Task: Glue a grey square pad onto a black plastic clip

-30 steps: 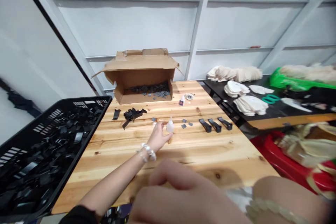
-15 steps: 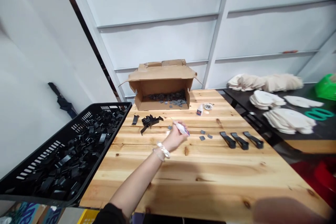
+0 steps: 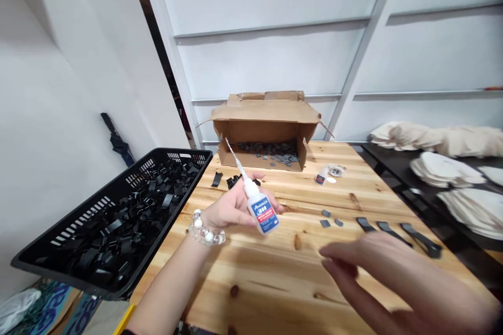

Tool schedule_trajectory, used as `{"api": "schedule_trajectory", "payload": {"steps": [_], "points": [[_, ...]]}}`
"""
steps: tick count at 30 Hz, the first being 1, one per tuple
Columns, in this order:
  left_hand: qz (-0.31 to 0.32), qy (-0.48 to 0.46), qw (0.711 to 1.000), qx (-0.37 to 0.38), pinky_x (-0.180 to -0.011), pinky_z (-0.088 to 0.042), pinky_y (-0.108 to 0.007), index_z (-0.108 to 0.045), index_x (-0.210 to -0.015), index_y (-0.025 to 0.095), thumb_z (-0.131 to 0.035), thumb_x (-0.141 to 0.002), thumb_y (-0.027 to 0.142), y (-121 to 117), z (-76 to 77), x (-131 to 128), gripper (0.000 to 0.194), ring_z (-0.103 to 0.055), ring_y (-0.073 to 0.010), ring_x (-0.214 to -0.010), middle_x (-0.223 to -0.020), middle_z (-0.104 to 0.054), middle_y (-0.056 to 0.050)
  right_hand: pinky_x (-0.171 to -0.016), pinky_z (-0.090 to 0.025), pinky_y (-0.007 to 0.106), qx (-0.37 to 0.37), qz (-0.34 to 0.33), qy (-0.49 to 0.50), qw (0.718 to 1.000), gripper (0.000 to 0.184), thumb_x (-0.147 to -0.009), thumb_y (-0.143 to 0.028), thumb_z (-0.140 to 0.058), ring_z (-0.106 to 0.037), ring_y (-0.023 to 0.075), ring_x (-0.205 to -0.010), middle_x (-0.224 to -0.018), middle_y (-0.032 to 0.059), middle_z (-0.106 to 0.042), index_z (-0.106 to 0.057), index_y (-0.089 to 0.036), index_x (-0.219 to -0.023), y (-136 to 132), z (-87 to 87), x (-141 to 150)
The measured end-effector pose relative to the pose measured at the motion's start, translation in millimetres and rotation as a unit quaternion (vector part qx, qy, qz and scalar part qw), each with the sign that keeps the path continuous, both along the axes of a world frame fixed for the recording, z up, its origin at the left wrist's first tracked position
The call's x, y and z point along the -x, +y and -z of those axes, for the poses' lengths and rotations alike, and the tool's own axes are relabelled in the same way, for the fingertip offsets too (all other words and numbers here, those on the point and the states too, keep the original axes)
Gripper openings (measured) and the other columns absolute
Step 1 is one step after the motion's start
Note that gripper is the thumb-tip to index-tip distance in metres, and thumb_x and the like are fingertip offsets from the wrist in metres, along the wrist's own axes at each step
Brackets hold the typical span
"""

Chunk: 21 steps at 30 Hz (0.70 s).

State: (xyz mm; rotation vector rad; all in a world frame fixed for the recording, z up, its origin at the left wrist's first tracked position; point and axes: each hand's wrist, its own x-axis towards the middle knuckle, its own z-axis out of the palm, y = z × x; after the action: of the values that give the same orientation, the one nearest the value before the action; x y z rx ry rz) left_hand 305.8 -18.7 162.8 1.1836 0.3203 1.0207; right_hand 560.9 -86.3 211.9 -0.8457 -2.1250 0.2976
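My left hand [image 3: 231, 208] is closed around a small glue bottle [image 3: 259, 211] with a blue and red label and a long thin nozzle pointing up and left. It holds the bottle above the wooden table [image 3: 275, 272]. My right hand [image 3: 389, 272] hovers low at the right, fingers stretched out toward the left, holding nothing. Three small grey squares [image 3: 330, 218] lie on the table between the hands. Three long black clip parts [image 3: 396, 229] lie in a row just beyond my right hand.
A black crate [image 3: 113, 220] full of black plastic parts stands at the table's left edge. An open cardboard box [image 3: 267, 133] with grey pieces lies at the back. A second small bottle [image 3: 320, 178] stands near it. Beige cloth stacks [image 3: 451, 172] cover a dark table at right.
My left hand lifted the glue bottle off the table and brought it closer. My right hand came into view at lower right with fingers extended. The view turned left.
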Motion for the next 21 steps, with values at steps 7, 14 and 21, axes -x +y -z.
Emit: {"api": "schedule_trajectory", "payload": {"steps": [7, 14, 21], "points": [[0.02, -0.011, 1.0, 0.015, -0.08, -0.052, -0.035, -0.032, -0.129, 0.024, -0.081, -0.064, 0.013, 9, 10.1, -9, 0.082, -0.063, -0.0295, -0.107, -0.099, -0.066, -0.008, -0.065, -0.055, 0.026, 0.24, -0.045, 0.025, 0.969, 0.019, -0.09, -0.036, -0.055, -0.068, 0.0175, -0.074, -0.083, 0.003, -0.073, -0.069, -0.022, -0.089, 58, 42.0, 16], [-0.021, -0.045, 0.996, 0.078, -0.079, -0.051, -0.027, -0.039, -0.124, 0.024, -0.079, -0.066, 0.007, 15, 40.9, -29, 0.073, -0.065, -0.0194, -0.098, -0.104, -0.066, -0.006, -0.099, -0.043, 0.05, -0.091, 0.006, -0.004, 0.996, 0.049, -0.088, -0.037, -0.058, -0.045, 0.0311, -0.125, -0.137, 0.0149, -0.048, -0.048, -0.026, -0.135, 71, 105.8, 18], [-0.053, -0.05, 0.988, 0.133, -0.083, -0.049, -0.027, -0.041, -0.121, 0.025, -0.081, -0.065, 0.011, 15, 73.8, -39, 0.07, -0.064, -0.0177, -0.099, -0.111, -0.064, -0.006, -0.098, -0.038, 0.058, -0.125, 0.038, -0.131, 0.983, 0.058, -0.083, -0.05, -0.06, -0.033, 0.0384, -0.127, -0.145, 0.0133, -0.039, -0.049, -0.03, -0.136, 77, 132.5, 27]]}}
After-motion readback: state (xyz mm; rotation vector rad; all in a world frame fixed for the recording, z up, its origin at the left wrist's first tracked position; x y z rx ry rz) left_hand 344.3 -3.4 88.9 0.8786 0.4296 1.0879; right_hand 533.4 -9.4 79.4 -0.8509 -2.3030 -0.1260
